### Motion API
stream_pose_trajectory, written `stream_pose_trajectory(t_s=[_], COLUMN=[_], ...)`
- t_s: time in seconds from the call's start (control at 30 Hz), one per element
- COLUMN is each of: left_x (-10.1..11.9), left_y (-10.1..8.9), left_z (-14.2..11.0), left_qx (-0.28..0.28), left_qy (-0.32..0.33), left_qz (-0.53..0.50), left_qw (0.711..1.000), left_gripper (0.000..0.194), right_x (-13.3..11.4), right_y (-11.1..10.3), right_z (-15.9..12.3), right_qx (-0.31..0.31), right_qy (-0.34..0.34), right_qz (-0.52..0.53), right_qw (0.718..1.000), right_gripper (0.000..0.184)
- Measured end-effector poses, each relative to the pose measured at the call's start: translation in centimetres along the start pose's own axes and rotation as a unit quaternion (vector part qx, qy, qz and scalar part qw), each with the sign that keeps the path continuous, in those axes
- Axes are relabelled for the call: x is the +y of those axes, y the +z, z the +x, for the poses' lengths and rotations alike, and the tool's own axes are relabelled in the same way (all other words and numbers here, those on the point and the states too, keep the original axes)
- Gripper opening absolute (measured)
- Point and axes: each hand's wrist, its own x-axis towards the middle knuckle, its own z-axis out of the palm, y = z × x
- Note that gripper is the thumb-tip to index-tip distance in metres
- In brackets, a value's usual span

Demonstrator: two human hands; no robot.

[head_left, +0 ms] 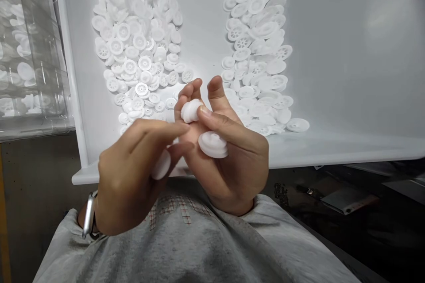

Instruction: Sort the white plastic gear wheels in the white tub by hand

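Observation:
My right hand (229,154) is turned palm up above the front of the tray. Its thumb presses a small white plastic gear (190,111) with a toothed rim against the fingers. A larger stepped white gear (213,144) rests in the same palm. Close beside it on the left, my left hand (129,172) wears a watch, and its fingers are curled. A smooth white plastic disc (161,166) shows within that hand, partly covered by the fingers. Its thumb and index fingertips are near the right palm, a little apart from each other.
The white tray (195,22) carries a left pile of white gears (133,40) and a right pile of white wheels (259,48). Clear plastic packaging (36,44) with white parts stands at far left. A phone-like grey object (348,199) lies below right.

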Motion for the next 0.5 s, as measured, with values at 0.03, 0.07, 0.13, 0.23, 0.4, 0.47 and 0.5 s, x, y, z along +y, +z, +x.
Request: stream_pose_trajectory(t_s=[0.03, 0.07, 0.13, 0.23, 0.4, 0.47, 0.5], left_x=[0.0, 0.0, 0.0, -0.2, -0.4, -0.4, -0.4], left_y=[0.0, 0.1, 0.4, 0.9, 0.8, 0.5, 0.4], left_z=[0.2, 0.3, 0.5, 0.7, 0.8, 0.9, 0.9], left_qx=[0.018, 0.032, 0.041, 0.037, 0.022, 0.009, 0.005], left_qy=[-0.014, -0.024, -0.027, -0.017, -0.047, -0.054, -0.056], left_qz=[0.026, 0.048, 0.074, 0.071, 0.059, 0.057, 0.056], left_qw=[0.999, 0.998, 0.996, 0.997, 0.997, 0.997, 0.997], left_gripper=[0.018, 0.016, 0.015, 0.019, 0.021, 0.021, 0.021], right_x=[0.0, 0.0, 0.0, 0.0, -0.1, -0.1, -0.2], right_y=[0.0, 0.0, 0.0, 0.0, 0.1, 0.2, 0.2], right_z=[0.0, 0.0, -0.1, -0.1, 0.0, -0.1, -0.1], right_qx=[-0.009, -0.021, -0.050, -0.078, -0.096, -0.089, -0.085], right_qy=[0.004, 0.007, 0.017, 0.029, 0.014, 0.008, 0.009], right_qz=[0.002, 0.007, 0.005, -0.018, -0.021, -0.038, -0.044], right_qw=[1.000, 1.000, 0.999, 0.996, 0.995, 0.995, 0.995], right_gripper=[0.031, 0.031, 0.030, 0.031, 0.027, 0.026, 0.026])
